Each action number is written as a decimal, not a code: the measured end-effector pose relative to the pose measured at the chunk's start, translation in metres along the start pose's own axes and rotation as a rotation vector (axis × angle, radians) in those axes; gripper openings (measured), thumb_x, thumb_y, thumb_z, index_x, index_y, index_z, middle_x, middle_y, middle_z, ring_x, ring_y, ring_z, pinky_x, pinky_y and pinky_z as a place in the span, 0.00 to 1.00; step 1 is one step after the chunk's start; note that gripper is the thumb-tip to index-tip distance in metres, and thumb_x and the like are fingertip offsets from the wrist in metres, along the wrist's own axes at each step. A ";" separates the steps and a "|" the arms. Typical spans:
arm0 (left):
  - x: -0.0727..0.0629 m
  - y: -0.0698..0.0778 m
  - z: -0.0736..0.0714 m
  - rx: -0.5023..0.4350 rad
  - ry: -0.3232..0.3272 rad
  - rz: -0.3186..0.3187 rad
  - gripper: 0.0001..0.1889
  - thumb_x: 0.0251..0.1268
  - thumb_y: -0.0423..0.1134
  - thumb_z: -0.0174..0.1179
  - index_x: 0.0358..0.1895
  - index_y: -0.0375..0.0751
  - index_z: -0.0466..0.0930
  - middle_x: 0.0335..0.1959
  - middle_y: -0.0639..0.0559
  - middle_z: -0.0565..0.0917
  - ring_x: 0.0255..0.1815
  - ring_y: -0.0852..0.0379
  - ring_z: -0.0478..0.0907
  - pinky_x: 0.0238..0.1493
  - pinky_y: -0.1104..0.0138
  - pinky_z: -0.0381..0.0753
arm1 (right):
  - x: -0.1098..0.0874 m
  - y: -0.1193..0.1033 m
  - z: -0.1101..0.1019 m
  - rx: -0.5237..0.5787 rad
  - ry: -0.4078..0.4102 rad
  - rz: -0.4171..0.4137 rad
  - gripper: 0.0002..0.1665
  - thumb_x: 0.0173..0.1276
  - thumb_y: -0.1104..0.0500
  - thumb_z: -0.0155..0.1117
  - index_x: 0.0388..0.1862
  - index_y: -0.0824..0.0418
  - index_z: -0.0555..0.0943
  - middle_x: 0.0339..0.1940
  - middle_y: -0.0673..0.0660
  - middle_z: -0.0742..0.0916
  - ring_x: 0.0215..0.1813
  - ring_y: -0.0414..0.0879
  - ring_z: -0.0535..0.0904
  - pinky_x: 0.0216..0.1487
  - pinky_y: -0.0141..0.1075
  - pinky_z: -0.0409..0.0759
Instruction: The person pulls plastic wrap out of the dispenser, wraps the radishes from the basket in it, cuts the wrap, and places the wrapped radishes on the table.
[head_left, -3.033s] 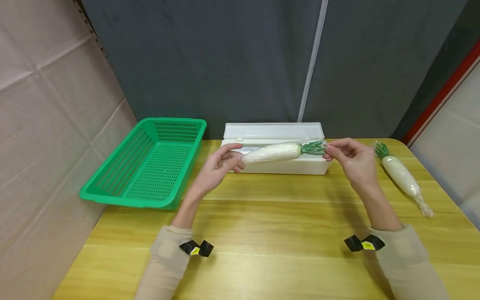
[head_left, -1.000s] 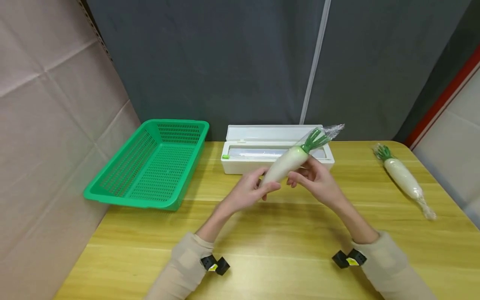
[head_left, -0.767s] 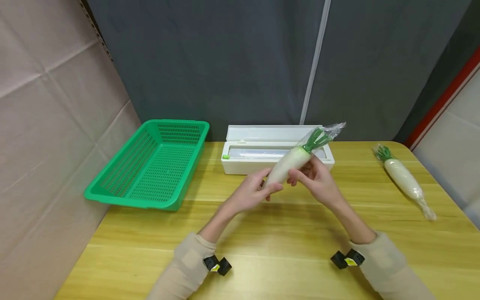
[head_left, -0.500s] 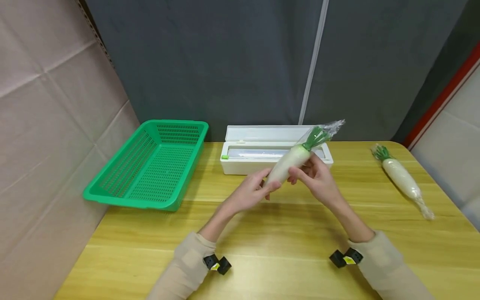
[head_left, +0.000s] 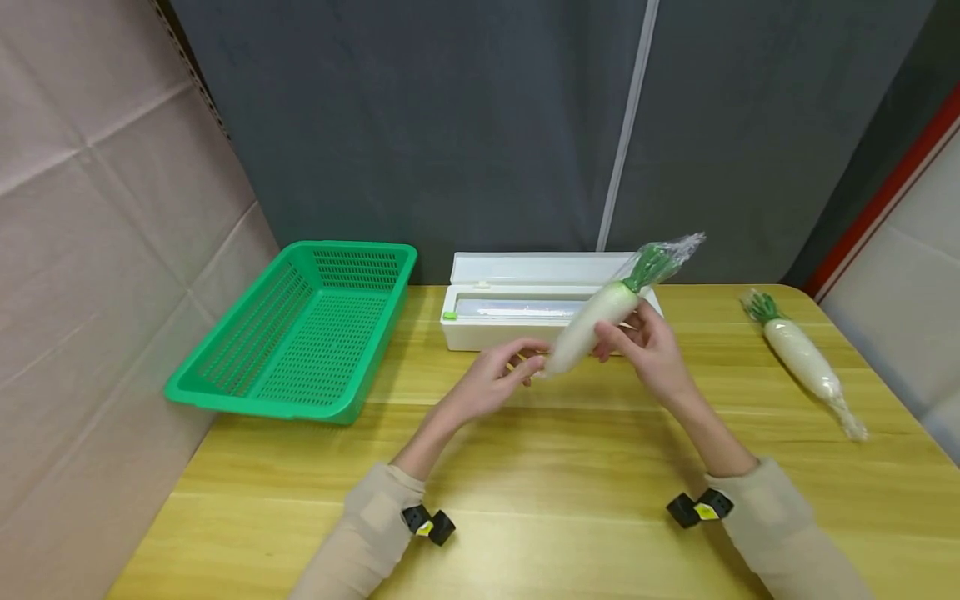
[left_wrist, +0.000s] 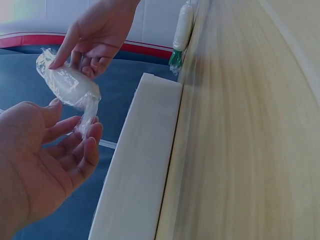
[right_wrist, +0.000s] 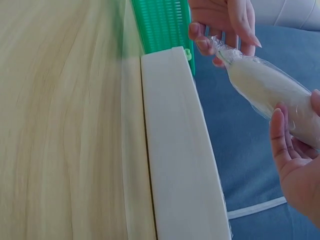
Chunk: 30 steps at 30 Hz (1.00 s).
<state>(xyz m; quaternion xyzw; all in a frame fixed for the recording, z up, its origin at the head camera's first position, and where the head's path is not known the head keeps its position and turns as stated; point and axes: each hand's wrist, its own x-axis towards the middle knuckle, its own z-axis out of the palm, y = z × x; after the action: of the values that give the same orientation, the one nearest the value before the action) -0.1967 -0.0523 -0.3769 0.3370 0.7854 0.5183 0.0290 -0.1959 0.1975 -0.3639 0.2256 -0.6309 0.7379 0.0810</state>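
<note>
A white radish (head_left: 592, 326) with green leaf stalks, wrapped in clear plastic film, is held tilted above the table, its leafy end up and to the right. My right hand (head_left: 652, 346) grips its body, thumb in front and fingers behind. My left hand (head_left: 495, 379) is at the lower end, with loosely bent fingers touching the twisted film tail (left_wrist: 89, 117). In the left wrist view the thumb stands apart from that tail. Behind the radish is a white cling film dispenser (head_left: 480, 335) with its lid raised.
Another wrapped radish (head_left: 804, 358) lies on the right of the wooden table (head_left: 555, 500). A green plastic basket (head_left: 352, 379) stands at the left. A dark curtain (head_left: 450, 125) hangs behind the table.
The radish has gone from level between both hands to tilted. In the last half second it has moved up and right, and my left hand has slid off its body to the tail.
</note>
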 end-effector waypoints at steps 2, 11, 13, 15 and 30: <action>-0.001 -0.002 -0.002 0.018 0.005 0.004 0.17 0.80 0.38 0.53 0.61 0.32 0.77 0.48 0.39 0.84 0.39 0.42 0.82 0.41 0.52 0.83 | 0.000 0.001 -0.003 -0.002 0.018 0.008 0.16 0.72 0.75 0.58 0.54 0.62 0.73 0.35 0.54 0.87 0.28 0.44 0.84 0.32 0.34 0.84; -0.004 -0.009 -0.011 0.075 0.051 -0.024 0.17 0.80 0.39 0.53 0.62 0.32 0.77 0.48 0.41 0.84 0.48 0.45 0.82 0.49 0.55 0.81 | 0.001 -0.002 -0.017 -0.052 0.064 0.059 0.15 0.73 0.72 0.59 0.54 0.59 0.75 0.36 0.52 0.87 0.28 0.43 0.84 0.32 0.34 0.84; -0.006 -0.010 -0.013 0.092 0.062 -0.030 0.17 0.80 0.40 0.53 0.62 0.34 0.77 0.48 0.43 0.85 0.48 0.50 0.81 0.48 0.57 0.80 | 0.001 -0.002 -0.021 -0.069 0.072 0.067 0.15 0.73 0.71 0.59 0.54 0.58 0.75 0.35 0.52 0.87 0.27 0.42 0.84 0.31 0.33 0.84; -0.007 -0.013 -0.016 0.108 0.072 -0.037 0.17 0.80 0.41 0.52 0.62 0.35 0.78 0.48 0.45 0.85 0.48 0.54 0.80 0.48 0.58 0.80 | 0.001 -0.001 -0.025 -0.080 0.080 0.079 0.15 0.73 0.71 0.60 0.54 0.58 0.76 0.35 0.51 0.87 0.27 0.41 0.83 0.30 0.31 0.83; -0.015 -0.029 -0.032 0.150 0.133 -0.062 0.16 0.80 0.40 0.53 0.61 0.33 0.78 0.48 0.40 0.84 0.47 0.52 0.79 0.47 0.56 0.80 | 0.002 0.002 -0.063 -0.412 0.115 0.198 0.13 0.75 0.59 0.63 0.55 0.58 0.75 0.31 0.45 0.83 0.26 0.40 0.78 0.28 0.31 0.79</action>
<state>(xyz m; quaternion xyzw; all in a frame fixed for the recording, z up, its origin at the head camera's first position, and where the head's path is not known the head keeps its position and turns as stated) -0.2124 -0.0926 -0.3907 0.2788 0.8322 0.4782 -0.0327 -0.2132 0.2581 -0.3716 0.0989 -0.7814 0.6097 0.0885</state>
